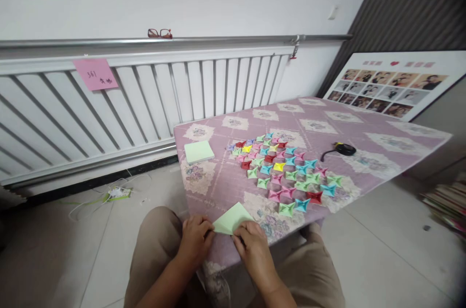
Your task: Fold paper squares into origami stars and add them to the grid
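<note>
A light green sheet of paper (233, 218), creased and partly folded over, lies at the table's near edge. My left hand (196, 236) pinches its left corner, fingers curled together. At its lower right side my right hand (252, 240) presses with thumb and fingers closed on the edge. The palms cover the sheet's near corners. Beyond my hands several folded paper stars (278, 166) in green, pink, blue, red and yellow stand in rows. A stack of light green paper (198, 151) rests at the table's left side.
A purple patterned cloth (214, 186) covers the table. A coiled black cable (344, 149) lies on the right. Behind stand a white radiator (218, 87) and a photo board (386, 85). Glasses (160, 33) sit on the pipe. A power strip (119, 193) is on the floor.
</note>
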The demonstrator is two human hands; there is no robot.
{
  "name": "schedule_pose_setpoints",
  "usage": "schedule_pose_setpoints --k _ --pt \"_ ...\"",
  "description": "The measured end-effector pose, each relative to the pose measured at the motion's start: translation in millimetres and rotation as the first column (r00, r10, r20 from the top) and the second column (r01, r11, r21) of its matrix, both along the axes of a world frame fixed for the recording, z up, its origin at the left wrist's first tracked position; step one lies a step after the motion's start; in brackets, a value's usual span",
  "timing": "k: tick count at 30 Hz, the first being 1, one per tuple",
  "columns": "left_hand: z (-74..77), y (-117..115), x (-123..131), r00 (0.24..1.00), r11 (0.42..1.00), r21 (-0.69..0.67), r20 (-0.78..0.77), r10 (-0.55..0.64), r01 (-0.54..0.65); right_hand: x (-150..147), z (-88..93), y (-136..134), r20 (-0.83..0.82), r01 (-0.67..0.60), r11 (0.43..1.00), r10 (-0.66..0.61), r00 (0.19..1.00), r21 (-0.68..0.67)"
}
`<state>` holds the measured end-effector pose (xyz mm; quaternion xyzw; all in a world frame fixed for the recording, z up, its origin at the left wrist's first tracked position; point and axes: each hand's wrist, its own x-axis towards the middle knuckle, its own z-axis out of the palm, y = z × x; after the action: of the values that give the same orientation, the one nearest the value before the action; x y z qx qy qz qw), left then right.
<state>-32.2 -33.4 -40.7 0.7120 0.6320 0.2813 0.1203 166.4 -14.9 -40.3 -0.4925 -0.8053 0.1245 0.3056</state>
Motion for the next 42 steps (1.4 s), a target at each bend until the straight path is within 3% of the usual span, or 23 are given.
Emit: schedule_pose_setpoints --k 7,13,28,42 --pt "2.4 1 2 0.998 0.996 -0.072 0.047 0.050 -0.047 -1 5.4 6 0.021 0.038 0.999 -0.038 0.999 -0.027" --pt "4.7 5 2 0.991 0.988 -0.085 -0.008 0.131 -0.131 -3 6.2 9 0.036 0.056 0.998 -0.055 0.998 -0.038" --pt "15.2 16 7 0.965 0.985 -0.091 -0.231 0.124 -0.148 -11 1.0 12 0.077 0.145 0.989 -0.147 0.986 0.026" --pt "26.2 29 5 0.954 0.963 -0.243 -0.297 0.039 -0.115 -15 3.5 18 0.175 0.207 0.977 -0.212 0.961 0.048"
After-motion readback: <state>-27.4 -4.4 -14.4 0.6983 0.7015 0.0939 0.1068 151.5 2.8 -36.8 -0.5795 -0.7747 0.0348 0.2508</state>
